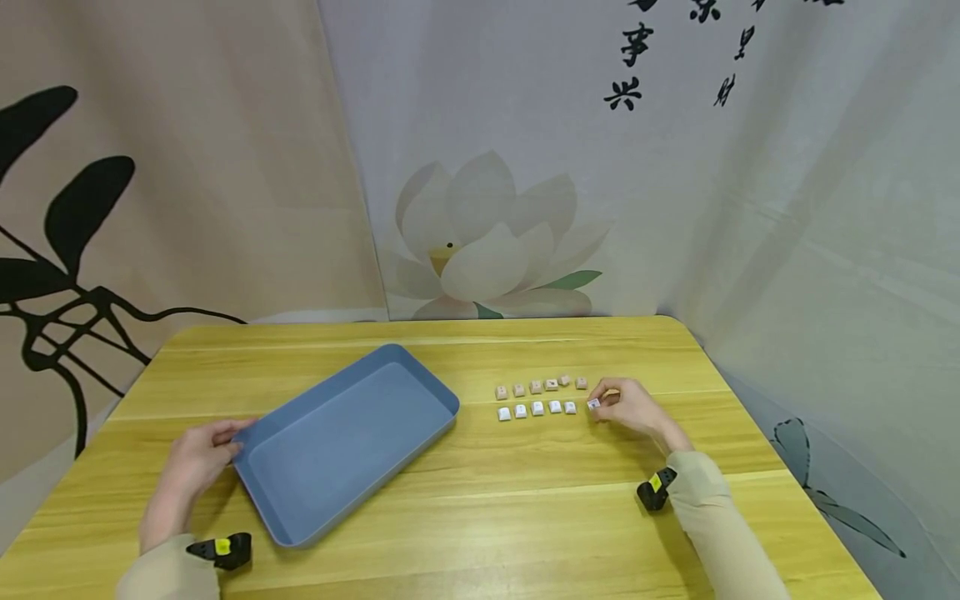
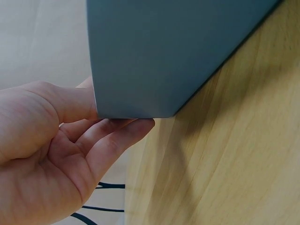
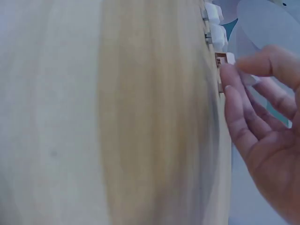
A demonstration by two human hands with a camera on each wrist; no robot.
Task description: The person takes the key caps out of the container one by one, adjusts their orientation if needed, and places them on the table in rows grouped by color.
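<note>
A blue rectangular tray point(image 1: 348, 450) lies at a slant on the left of the table. My left hand point(image 1: 198, 458) holds its left corner. In the left wrist view, the thumb is against the tray's wall point(image 2: 140, 61) and the fingers curl along its edge. Over on the right, my right hand point(image 1: 630, 406) pinches a small white keycap point(image 1: 594, 403) between thumb and fingers, at the right end of a row of white keycaps point(image 1: 537, 408). The right wrist view shows the held keycap's brownish hollow underside point(image 3: 220, 59). A second row, of pinkish keycaps point(image 1: 536, 387), sits just behind.
The wooden table point(image 1: 480, 533) reaches back to a printed curtain point(image 1: 495, 125) with a lotus. One pinkish keycap point(image 1: 564, 380) stands slightly out of line in the back row. The tray's right corner points towards both rows.
</note>
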